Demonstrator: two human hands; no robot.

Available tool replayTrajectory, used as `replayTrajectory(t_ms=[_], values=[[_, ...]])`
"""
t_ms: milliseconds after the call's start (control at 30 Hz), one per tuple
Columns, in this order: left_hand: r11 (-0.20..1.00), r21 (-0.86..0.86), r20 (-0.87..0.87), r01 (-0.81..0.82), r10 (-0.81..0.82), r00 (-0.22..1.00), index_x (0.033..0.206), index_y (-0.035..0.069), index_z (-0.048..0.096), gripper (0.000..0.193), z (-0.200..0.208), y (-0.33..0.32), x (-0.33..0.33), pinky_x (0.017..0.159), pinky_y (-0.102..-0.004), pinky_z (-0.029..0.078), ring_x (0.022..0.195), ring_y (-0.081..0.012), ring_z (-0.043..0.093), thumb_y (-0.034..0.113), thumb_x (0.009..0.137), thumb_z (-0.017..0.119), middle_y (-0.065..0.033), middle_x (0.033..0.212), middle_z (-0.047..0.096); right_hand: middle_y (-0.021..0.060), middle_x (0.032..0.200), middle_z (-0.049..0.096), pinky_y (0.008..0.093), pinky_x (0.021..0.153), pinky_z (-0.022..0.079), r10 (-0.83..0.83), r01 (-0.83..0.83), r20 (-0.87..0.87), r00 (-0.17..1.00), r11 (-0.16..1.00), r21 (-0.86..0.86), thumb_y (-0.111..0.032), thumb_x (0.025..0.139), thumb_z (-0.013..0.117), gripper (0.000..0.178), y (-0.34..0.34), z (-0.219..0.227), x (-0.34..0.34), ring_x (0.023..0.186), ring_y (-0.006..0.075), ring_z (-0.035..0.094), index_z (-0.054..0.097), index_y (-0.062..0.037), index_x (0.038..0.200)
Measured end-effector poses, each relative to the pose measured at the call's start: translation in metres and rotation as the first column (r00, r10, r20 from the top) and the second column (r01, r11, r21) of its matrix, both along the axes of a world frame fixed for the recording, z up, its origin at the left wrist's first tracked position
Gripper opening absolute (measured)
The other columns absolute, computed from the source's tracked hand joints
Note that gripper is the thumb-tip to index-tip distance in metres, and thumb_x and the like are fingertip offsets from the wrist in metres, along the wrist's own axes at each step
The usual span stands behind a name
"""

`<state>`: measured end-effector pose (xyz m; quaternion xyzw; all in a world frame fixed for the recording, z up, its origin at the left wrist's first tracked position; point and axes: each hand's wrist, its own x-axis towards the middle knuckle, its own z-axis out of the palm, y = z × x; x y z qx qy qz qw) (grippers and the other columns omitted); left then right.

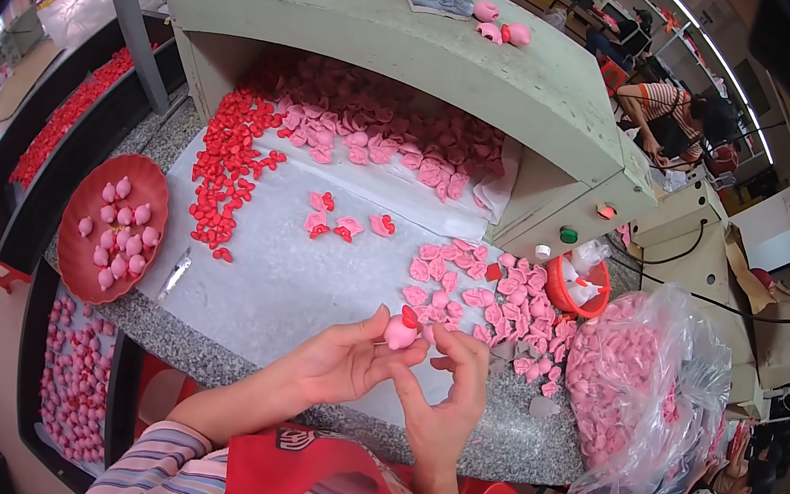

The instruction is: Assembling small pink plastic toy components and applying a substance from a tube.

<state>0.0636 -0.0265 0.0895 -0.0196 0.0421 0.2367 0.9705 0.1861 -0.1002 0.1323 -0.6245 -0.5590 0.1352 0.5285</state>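
Note:
Between the thumb and fingers of my left hand [339, 360] is a small round pink plastic piece [399, 335] with a red part [409, 317] on its upper side. My right hand [450, 381] is close against it from the right, thumb and forefinger apart, with the fingertips beside the pink piece. Whether those fingertips touch it I cannot tell. Beyond my hands, a few pink shells with red parts [347, 228] lie on the white sheet [289, 283]. Many loose pink shells [509, 298] are spread to the right.
A greenish metal hood [395, 30] arches over piled pink shells [381, 134]; red pieces [225, 163] lie at its left. A red bowl [76, 253] of pink pieces is left. At right are an orange basket [575, 293] and a plastic bag [638, 382]. People work farther off.

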Motion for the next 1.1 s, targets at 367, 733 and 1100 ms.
replayTrajectory(t_ms=[367, 733, 1100], values=[[0.998, -0.05, -0.019, -0.029, 0.029, 0.999, 0.111, 0.002, 0.049, 0.036, -0.003, -0.003, -0.01, 0.074, -0.0266, 0.053, 0.1, -0.0225, 0.058, 0.031, 0.089, 0.048, -0.0124, 0.11, 0.055, 0.0067, 0.094, 0.049, 0.0256, 0.068, 0.042, -0.015, 0.017, -0.029, 0.999, 0.998, 0.067, -0.001, 0.063, 0.072, 0.039, 0.003, -0.013, -0.018, 0.086, 0.0158, 0.049, 0.055, -0.0046, 0.097], [0.979, 0.195, -0.16, -0.063, 0.096, 0.982, 0.116, 0.006, 0.046, 0.039, 0.013, -0.02, -0.032, 0.093, -0.0337, 0.041, 0.113, -0.023, 0.047, 0.033, 0.087, 0.049, -0.01, 0.116, 0.051, 0.008, 0.096, 0.051, 0.0285, 0.077, 0.041, 0.014, -0.017, 0.026, 1.0, 0.993, 0.116, -0.001, 0.063, 0.071, 0.03, 0.0, -0.004, -0.039, 0.087, 0.0191, 0.052, 0.06, -0.0024, 0.091], [0.998, 0.069, 0.032, 0.003, -0.006, 0.999, 0.112, 0.008, 0.048, 0.044, 0.011, -0.029, -0.034, 0.092, -0.0337, 0.04, 0.106, -0.0185, 0.05, 0.043, 0.085, 0.049, -0.0052, 0.105, 0.054, 0.0094, 0.093, 0.057, 0.0275, 0.073, 0.044, 0.112, -0.107, -0.061, 0.992, 0.991, 0.083, 0.001, 0.067, 0.068, 0.026, -0.001, 0.0, -0.036, 0.086, 0.0185, 0.055, 0.061, -0.0004, 0.091]])
